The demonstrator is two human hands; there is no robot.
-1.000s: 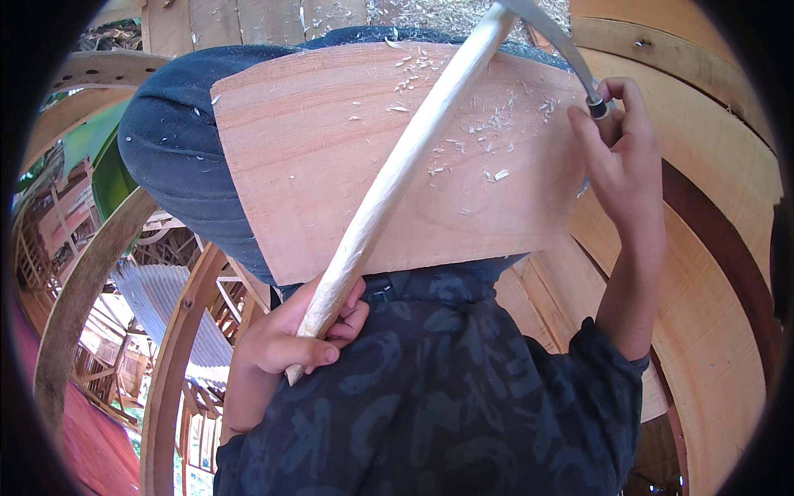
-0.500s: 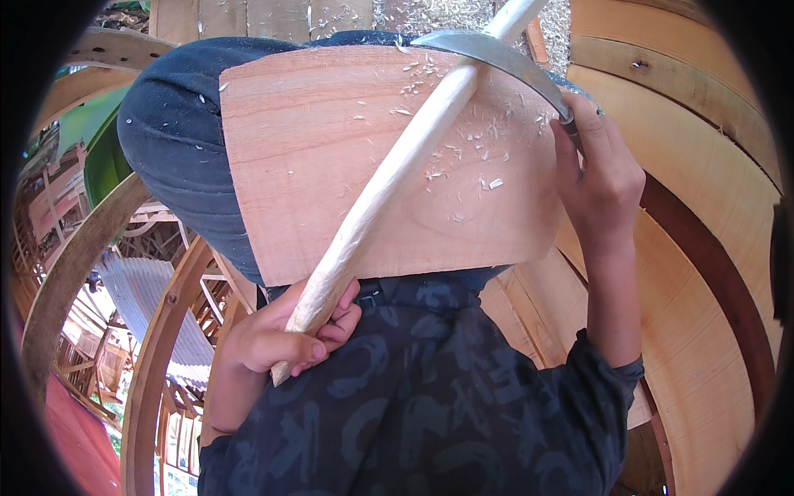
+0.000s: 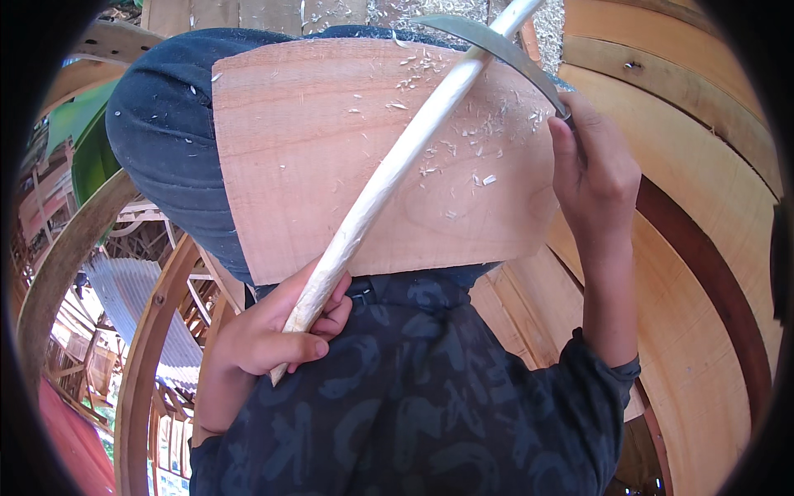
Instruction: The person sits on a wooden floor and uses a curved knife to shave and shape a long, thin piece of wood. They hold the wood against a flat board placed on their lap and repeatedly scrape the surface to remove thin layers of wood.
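Note:
A pale, whittled wooden stick slants across a flat wooden board on my lap, its far end reaching past the board's top edge. My left hand is wrapped round the near end, close to its pointed tip at my belly. In my right hand is a sickle, held by a handle mostly hidden in the fingers. The curved grey sickle blade crosses over the stick near its far part. Small wood shavings lie scattered on the board beside the stick.
Curved wooden planks rise close on my right. Bent wooden ribs stand at left, with a corrugated sheet beyond. Many shavings cover the planking ahead. A green leaf-like piece is at far left.
The sickle blade has shifted slightly up and away along the stick, and its face is turned differently. The whole view has moved a little. Both hands keep their holds.

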